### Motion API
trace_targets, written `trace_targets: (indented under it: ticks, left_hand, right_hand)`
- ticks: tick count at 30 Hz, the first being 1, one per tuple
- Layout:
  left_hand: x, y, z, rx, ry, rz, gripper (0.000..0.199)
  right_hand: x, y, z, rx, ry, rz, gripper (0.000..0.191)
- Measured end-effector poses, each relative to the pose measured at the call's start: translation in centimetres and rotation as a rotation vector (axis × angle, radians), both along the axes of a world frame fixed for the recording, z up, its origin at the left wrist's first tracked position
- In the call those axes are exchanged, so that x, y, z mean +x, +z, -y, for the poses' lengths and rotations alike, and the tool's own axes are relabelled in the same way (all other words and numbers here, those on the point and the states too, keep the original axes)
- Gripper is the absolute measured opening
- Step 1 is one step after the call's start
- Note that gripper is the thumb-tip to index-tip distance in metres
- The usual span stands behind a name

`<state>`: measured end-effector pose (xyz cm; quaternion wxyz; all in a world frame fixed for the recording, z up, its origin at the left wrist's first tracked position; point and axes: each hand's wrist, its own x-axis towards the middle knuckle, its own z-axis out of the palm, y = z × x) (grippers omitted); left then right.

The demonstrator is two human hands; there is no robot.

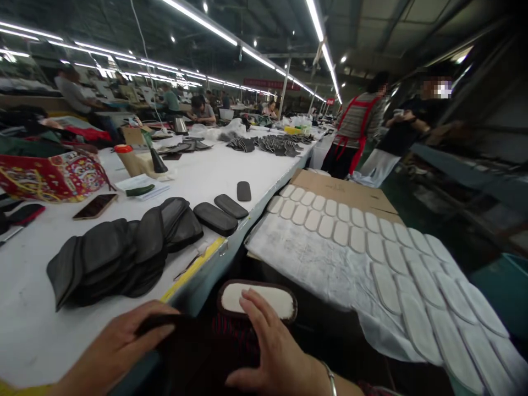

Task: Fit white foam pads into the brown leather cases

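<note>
Two bare hands reach in from the near edge, apart from each other. On the left, the left hand (119,344) pinches a dark piece (180,325) between thumb and fingers; its far end is lost in shadow. On the right, the right hand (278,349) is spread, fingertips over and seemingly touching a white oval pad (231,297) with a dark rim (292,309) around it. That pad lies near, in the gap between a white table (25,324) on the left and a silvery sheet (305,264) on the right; what supports it is too dark to tell. On the table is an overlapping heap of dark rounded pieces (109,250), with three loose dark ovals (215,218) farther off. Rows of pale oval pads (390,286) cover much of the sheet, a cardboard panel (338,190) beyond them. As a judgement, the right hand does best with flat, light fingers, steadying the pad without denting or smudging its pale face, while the left keeps a firm pinch, its dark piece uncreased.
</note>
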<state>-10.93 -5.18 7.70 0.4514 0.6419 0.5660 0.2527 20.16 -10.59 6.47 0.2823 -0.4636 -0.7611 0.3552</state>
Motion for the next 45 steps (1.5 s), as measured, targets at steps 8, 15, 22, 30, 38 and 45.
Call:
trace_targets:
  ticks: [8, 15, 22, 30, 38, 45]
  left_hand:
    - [8.6, -5.1, -0.8, -0.579, 0.066, 0.687, 0.034]
    - [9.3, -7.0, -2.0, -0.443, 0.038, 0.235, 0.036]
    - [10.0, -7.4, -4.6, -0.348, -0.001, -0.102, 0.043]
    - [10.2, -7.8, -5.7, -0.398, 0.043, -0.131, 0.042]
    - [10.3, -8.0, -6.2, -0.424, 0.055, -0.125, 0.039]
    - [10.0, -8.0, -6.4, -0.432, 0.013, -0.101, 0.037]
  right_hand:
    - [5.9, -3.8, 0.9, -0.799, -0.105, -0.349, 0.033]
    - [7.5, -5.2, -0.3, -0.772, -0.339, -0.228, 0.044]
    - [8.1, -5.7, -2.1, -0.740, -0.461, -0.182, 0.047]
    - [8.4, -7.0, -2.8, -0.768, -0.483, -0.132, 0.048]
    - [8.6, -6.8, -3.3, -0.798, -0.501, -0.122, 0.044]
    - [8.4, -6.5, -3.4, -0.812, -0.556, -0.115, 0.045]
